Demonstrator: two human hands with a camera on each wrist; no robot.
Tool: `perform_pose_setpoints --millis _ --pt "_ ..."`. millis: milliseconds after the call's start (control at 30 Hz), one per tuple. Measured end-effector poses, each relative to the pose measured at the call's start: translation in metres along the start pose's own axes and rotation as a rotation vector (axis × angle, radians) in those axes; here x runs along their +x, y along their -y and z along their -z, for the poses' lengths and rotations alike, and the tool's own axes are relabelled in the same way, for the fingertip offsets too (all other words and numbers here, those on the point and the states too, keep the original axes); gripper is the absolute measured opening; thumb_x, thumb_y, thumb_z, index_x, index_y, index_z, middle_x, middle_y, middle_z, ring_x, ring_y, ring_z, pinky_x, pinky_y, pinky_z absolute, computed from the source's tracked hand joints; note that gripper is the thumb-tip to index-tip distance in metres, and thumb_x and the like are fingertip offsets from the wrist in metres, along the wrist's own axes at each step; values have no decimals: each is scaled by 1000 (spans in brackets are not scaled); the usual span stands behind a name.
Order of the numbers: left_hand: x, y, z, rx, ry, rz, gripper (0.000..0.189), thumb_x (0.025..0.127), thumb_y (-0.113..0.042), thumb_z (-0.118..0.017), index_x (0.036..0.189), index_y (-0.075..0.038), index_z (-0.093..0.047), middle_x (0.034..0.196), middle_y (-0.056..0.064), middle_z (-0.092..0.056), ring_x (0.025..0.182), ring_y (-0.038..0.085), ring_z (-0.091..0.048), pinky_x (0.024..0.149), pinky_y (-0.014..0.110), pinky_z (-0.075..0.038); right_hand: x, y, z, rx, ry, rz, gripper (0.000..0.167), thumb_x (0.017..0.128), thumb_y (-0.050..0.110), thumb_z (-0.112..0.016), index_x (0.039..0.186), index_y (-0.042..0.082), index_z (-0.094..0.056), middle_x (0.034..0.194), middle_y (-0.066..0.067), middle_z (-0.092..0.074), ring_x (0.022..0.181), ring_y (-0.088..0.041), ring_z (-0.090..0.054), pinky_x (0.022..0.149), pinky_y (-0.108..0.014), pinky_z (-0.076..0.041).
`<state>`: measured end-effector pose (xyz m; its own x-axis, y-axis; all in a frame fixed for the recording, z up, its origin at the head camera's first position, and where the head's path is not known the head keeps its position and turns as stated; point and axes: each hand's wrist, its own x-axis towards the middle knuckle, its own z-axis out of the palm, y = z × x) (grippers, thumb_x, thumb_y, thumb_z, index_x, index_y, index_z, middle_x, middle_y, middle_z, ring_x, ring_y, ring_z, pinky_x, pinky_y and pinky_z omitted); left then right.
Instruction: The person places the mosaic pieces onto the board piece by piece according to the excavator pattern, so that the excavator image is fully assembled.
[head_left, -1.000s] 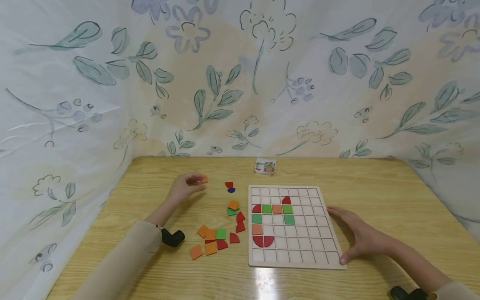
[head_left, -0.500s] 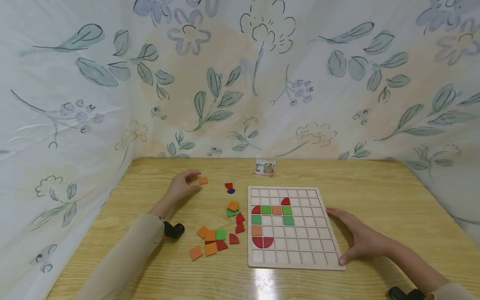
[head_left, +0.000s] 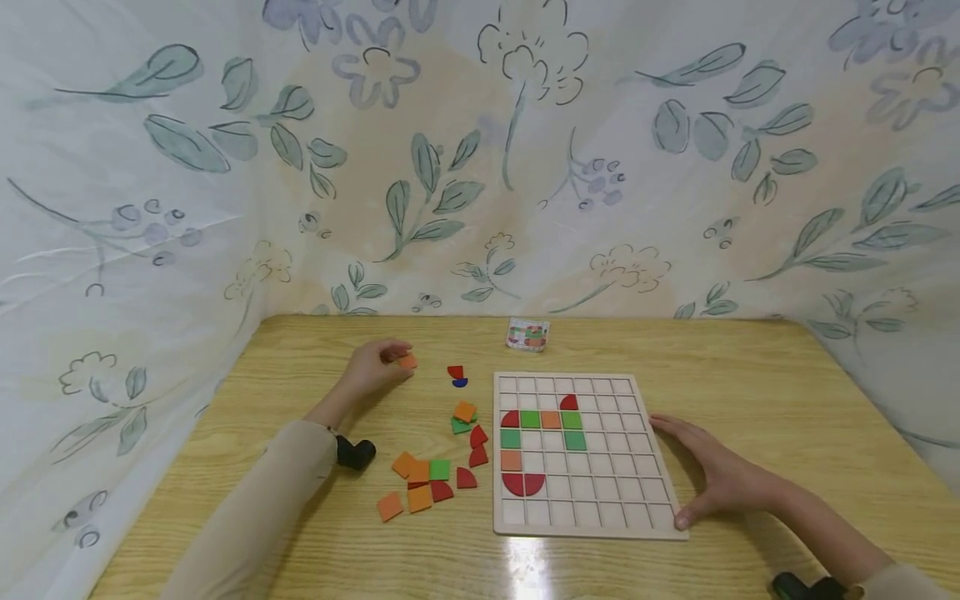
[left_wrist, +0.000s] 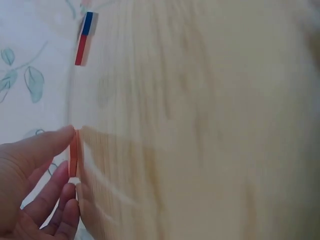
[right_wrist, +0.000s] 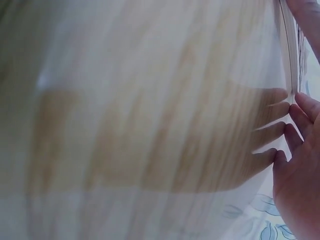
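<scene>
At the table's far left my left hand [head_left: 377, 367] pinches an orange square tile [head_left: 408, 361] lying on the wood. In the left wrist view the thumb is at one edge of this tile [left_wrist: 73, 154] and fingertips at the other. My right hand [head_left: 723, 475] rests with spread fingers along the right edge of a wooden grid board [head_left: 615, 517], its thumb at the near right corner. On the board sit red quarter-circles [head_left: 534, 484], green squares [head_left: 575, 440] and orange squares [head_left: 550, 419] in several cells. The right wrist view shows the fingers [right_wrist: 295, 137] on the table beside the board.
Between left arm and board lie loose orange, green and red pieces [head_left: 418, 498], some overlapping. A red piece and a blue piece [head_left: 460, 382] touch each other farther back. A small pattern card [head_left: 528, 334] lies behind the board. Floral cloth [head_left: 480, 167] surrounds the table.
Half a second ago my left hand was slightly left of the orange tile, clear of it; now it has come back onto the tile. The right hand stays at the board.
</scene>
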<state>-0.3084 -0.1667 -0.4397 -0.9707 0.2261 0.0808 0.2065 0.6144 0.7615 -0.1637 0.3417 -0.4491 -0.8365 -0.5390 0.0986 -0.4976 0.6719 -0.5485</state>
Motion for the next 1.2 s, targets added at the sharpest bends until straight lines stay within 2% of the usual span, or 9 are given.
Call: perform_pose_setpoints --millis 167,267,600,767,933,1033,1200 --pt "4 1 -4 2 -7 -40 37 80 -9 -70 115 0 -62 107 17 -63 99 31 -57 86 42 -46 0 0 0 1 4 1 120 47 51 -83 142 2 -28 141 -25 -31 131 -21 -22 95 2 -6" --pt "4 1 -4 0 -9 -45 36 81 -9 -70 114 0 -62 105 17 -64 99 31 -58 85 42 -46 1 1 0 10 9 -5 120 48 51 -83 142 2 -28 141 -25 -31 130 -25 -23 94 2 -6" --pt "3 -8 -3 4 -31 -56 36 78 -14 -74 110 -1 -65 99 13 -66 90 26 -61 80 39 -49 1 1 2 16 15 12 120 49 49 -84 142 2 -26 141 -26 -30 132 -15 -20 94 2 -5" --pt "4 -19 -5 -21 -20 -55 36 77 -15 -74 110 -2 -65 98 12 -66 88 25 -60 77 36 -49 0 1 1 23 13 8 119 49 49 -84 143 3 -27 141 -25 -29 132 -6 -17 94 2 -6" --pt "5 -32 -13 -111 24 -56 36 77 -18 -75 109 -3 -66 99 9 -67 86 21 -60 76 32 -49 0 1 2 26 10 17 120 49 49 -84 143 3 -26 141 -26 -29 131 3 -13 94 2 -5" --pt "5 -44 -19 -141 63 -82 36 77 -19 -75 108 -3 -66 100 8 -67 86 20 -60 76 31 -49 1 0 2 23 10 17 120 48 48 -85 143 3 -26 142 -26 -29 131 0 -14 94 1 -5" --pt "5 -70 -34 -136 125 -149 36 77 -20 -75 108 -3 -66 99 5 -67 84 17 -59 74 29 -49 1 -3 0 28 14 0 121 48 48 -85 143 4 -26 143 -24 -29 129 8 -11 94 1 -6"
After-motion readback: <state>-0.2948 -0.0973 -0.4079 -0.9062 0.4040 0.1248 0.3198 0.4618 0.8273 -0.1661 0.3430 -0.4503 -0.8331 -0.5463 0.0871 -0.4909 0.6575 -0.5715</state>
